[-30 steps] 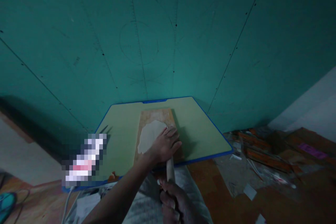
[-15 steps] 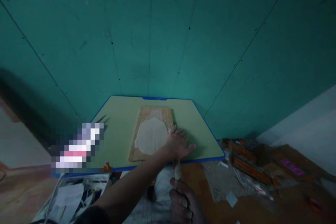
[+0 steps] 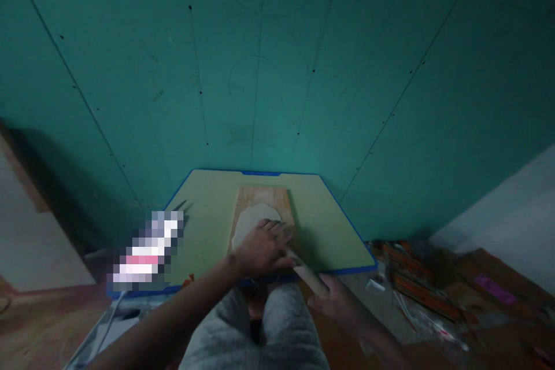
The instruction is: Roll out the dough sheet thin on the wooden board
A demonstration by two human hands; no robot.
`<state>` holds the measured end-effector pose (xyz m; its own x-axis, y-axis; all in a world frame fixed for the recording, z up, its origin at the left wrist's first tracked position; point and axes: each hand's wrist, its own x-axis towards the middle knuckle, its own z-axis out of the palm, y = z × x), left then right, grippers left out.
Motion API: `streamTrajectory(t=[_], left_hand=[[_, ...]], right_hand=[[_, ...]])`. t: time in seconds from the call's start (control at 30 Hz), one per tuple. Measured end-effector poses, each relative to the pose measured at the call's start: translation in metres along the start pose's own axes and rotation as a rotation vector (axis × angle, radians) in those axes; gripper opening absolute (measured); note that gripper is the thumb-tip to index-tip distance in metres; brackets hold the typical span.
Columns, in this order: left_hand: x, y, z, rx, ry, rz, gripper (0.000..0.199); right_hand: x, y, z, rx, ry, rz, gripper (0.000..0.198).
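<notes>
Head view shows one low table with a pale green top and blue rim (image 3: 203,225), set against a teal wall; on it lies one rectangular wooden board (image 3: 264,196); on the board lies one flat, pale, roughly round sheet of dough (image 3: 249,221), spread over the board's middle and near part.

Two bare hands are in view, both the person's own; the left hand (image 3: 262,248) lies palm down with fingers spread over the near right part of the dough, pressing flat on it, its grip released and closed around nothing; the right hand (image 3: 344,303) sits just off the near right corner of the table, blurred, its fingers loosely laid along the near end of one pale wooden rolling pin (image 3: 309,275); whether that grip is clenched on the pin I cannot tell.

The pin slants from the right hand up and left, its far end running under the left hand's fingers at the board's near edge.

Two grey-clad knees (image 3: 260,329) fill the bottom centre, just below the table edge; one pixelated patch (image 3: 147,251) covers the table's left edge; a scatter of papers and orange-brown boxes (image 3: 416,283) lies on the floor to the right, too dim to count.
</notes>
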<state>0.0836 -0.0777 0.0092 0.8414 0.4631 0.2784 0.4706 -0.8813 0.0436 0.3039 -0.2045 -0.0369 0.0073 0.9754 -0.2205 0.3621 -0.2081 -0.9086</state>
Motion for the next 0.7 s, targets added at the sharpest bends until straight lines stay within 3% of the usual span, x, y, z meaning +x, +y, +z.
streamTrajectory(t=[0.07, 0.17, 0.37, 0.53, 0.7], left_hand=[[-0.008, -0.014, -0.002, 0.027, 0.006, -0.078, 0.064], [-0.019, -0.034, -0.003, 0.068, 0.02, -0.2, 0.056], [-0.036, -0.054, -0.008, 0.051, 0.006, -0.38, 0.042], [-0.038, -0.059, -0.004, 0.059, 0.032, -0.457, 0.035], [-0.032, -0.054, -0.001, 0.114, 0.0, -0.438, 0.037]], right_hand=[[0.01, -0.019, -0.006, -0.262, 0.064, 0.029, 0.026], [0.026, -0.044, -0.007, -0.526, 0.05, -0.025, 0.013], [0.057, -0.078, -0.004, -0.808, 0.087, -0.154, 0.023], [0.08, -0.08, 0.002, -0.92, 0.207, -0.198, 0.032], [0.089, -0.068, 0.011, -0.999, 0.351, -0.144, 0.028]])
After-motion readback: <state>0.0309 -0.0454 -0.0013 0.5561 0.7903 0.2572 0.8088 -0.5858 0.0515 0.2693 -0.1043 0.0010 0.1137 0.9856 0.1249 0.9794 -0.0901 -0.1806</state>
